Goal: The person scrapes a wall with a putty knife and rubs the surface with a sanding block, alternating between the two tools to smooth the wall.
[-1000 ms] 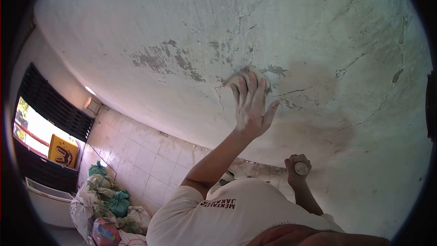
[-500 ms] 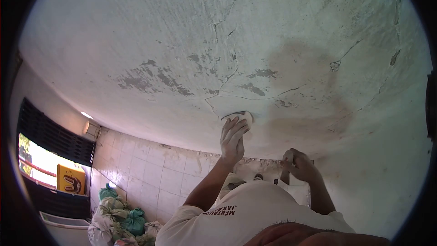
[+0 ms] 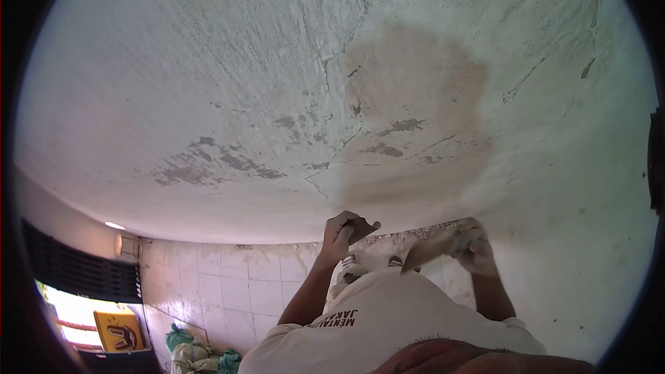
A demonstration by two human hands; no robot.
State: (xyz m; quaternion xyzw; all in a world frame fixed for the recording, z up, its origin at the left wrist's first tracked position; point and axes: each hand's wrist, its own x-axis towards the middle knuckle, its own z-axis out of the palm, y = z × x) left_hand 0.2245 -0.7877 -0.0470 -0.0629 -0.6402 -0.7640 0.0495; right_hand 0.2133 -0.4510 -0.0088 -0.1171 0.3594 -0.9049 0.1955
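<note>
My left hand [image 3: 337, 234] is closed around a flat, dark scraper plate [image 3: 364, 230], held in front of my chest close to the wall. In my right hand [image 3: 476, 249] is a putty knife [image 3: 421, 252], its broad blade pointing left toward the plate. The blade and the right fingers are slightly blurred. Beyond both hands spreads the pale plastered wall [image 3: 249, 97], with thin cracks and grey bare patches [image 3: 242, 163] where the surface has flaked. A shadow falls across its middle.
Below the plaster runs white tiling [image 3: 228, 273] with a rough, broken upper edge. Tied sacks [image 3: 194, 357] lie at the lower left. A yellow panel [image 3: 119, 331] stands by a bright opening with dark slats [image 3: 76, 266].
My left hand has come off the wall and down, and its plate has turned edge-on. The putty knife has swung left and up into clearer view. My view has shifted upward.
</note>
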